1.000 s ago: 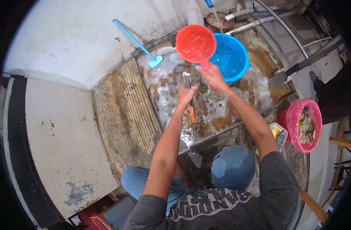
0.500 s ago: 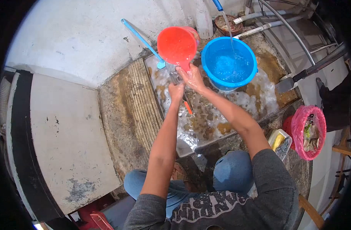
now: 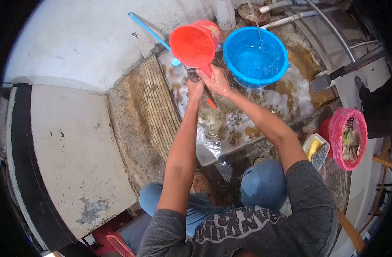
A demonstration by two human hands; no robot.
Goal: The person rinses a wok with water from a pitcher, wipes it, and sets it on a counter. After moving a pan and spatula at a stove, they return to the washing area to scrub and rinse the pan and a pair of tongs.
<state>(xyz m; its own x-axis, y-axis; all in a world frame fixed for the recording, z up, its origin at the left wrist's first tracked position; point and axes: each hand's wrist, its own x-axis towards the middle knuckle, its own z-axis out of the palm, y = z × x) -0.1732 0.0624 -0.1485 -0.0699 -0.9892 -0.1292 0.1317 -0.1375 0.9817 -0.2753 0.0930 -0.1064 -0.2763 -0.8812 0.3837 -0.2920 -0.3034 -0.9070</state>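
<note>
- Two bare arms reach forward from the person, who crouches in a grey printed shirt and blue jeans, and both hands meet above a wet, foamy floor basin (image 3: 247, 122).
- Left of the basin lies a ribbed concrete slope (image 3: 155, 107), brown with dirt, and behind it stands a white wall (image 3: 76, 38).
- One blue bucket (image 3: 256, 55) stands at the far side of the basin, full of water, and a thin stream of water (image 3: 256, 25) falls into it from above.
- At the right edge hangs a pink bag (image 3: 348, 137) with rubbish inside, and just beside it sits a small white container (image 3: 316, 150) with something yellow in it.
- Against the wall leans a light blue brush (image 3: 153, 36) with a long handle; its head is partly hidden by the scoop.
- The right hand (image 3: 217, 81) is closed around the handle of a red scoop (image 3: 194, 43), which is tilted with its opening toward the camera, just left of the bucket.
- The left hand (image 3: 196, 88) is closed on a metal utensil (image 3: 192, 76), just under the scoop; the utensil is mostly covered, so I cannot tell exactly what it is.
- A small orange piece (image 3: 210, 103) shows below the two hands, above the foam.
</note>
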